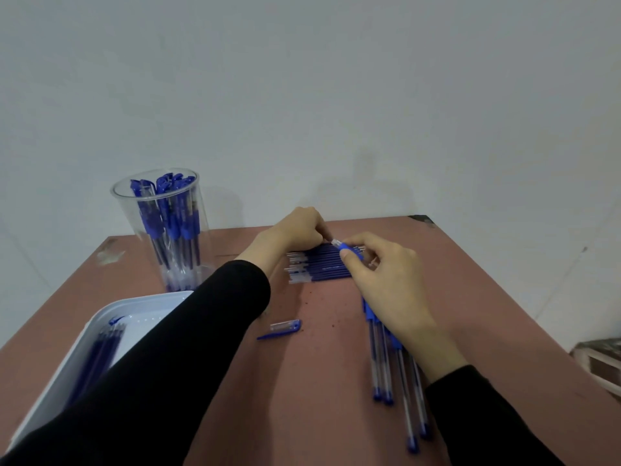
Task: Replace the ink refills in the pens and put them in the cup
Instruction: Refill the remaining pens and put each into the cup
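My right hand pinches a pen by its blue grip section, with the clear tip pointing left. My left hand has its fingers curled down at that tip and pinches it, just above the far edge of a row of blue refills lying side by side on the table. Several clear pens with blue ends lie partly under my right wrist. At the back left stands a clear cup holding several blue-capped pens. A loose blue pen cap lies mid-table.
A white tray with several refills in it sits at the near left, partly under my left sleeve. The brown table ends at a pale wall behind. A box-like object is off the table's right edge.
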### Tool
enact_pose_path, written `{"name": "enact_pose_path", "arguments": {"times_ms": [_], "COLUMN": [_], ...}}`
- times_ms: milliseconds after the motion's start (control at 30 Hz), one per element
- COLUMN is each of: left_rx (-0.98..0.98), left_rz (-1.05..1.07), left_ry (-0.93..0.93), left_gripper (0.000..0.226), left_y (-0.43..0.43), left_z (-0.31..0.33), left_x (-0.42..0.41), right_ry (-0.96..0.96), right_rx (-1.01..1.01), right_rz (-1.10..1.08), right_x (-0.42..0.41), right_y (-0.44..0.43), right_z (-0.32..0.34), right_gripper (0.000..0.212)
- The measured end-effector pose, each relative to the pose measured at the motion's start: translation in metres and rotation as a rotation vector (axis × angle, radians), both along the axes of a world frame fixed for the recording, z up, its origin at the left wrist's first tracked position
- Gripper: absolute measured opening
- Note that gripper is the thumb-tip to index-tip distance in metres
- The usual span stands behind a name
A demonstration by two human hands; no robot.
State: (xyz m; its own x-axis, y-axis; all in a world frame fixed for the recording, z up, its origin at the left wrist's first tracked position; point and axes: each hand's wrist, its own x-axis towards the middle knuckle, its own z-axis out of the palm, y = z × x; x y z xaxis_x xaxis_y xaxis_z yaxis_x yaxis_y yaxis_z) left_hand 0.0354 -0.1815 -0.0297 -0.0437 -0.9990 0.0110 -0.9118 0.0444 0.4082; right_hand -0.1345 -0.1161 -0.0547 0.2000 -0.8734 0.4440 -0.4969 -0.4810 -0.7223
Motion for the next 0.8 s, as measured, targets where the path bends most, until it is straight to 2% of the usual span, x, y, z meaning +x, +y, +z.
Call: {"name": "enact_pose_path", "arguments": {"times_ms": [100, 233, 400, 633, 733, 800], "left_rx": [0.011, -0.009, -0.131, -0.231, -0.235, -0.227], "left_rz": [0.012, 0.034, 0.045, 0.006, 0.075, 0.167], "left_ry": [0.017, 0.053, 0.119, 0.128, 0.090, 0.070], "left_gripper": [0.046, 0.044, 0.045, 0.022, 0.010, 0.016], "left_y": [0.005, 0.010, 0.030, 0.117, 0.161, 0.186], "left_z": [0.002, 0.003, 0.016, 0.025, 0.025, 0.025], "left_x": [0.001, 0.003, 0.005, 0.012, 0.030, 0.049], "right_ry": [0.001, 0.001, 0.001, 0.024, 0.082, 0.106], "right_rx": [-0.005, -0.017, -0.033, -0.082, -0.097, -0.099], "right_rz": [0.001, -0.005, -0.006, 0.024, 0.101, 0.164], "right_x": [0.000, -0.001, -0.003, 0.011, 0.031, 0.045], "right_y": [0.000, -0.001, -0.003, 0.012, 0.032, 0.049], "right_z": [0.000, -0.001, 0.000, 0.000, -0.001, -0.001], "right_gripper": [0.010, 0.009, 0.011, 0.010, 0.011, 0.010]}}
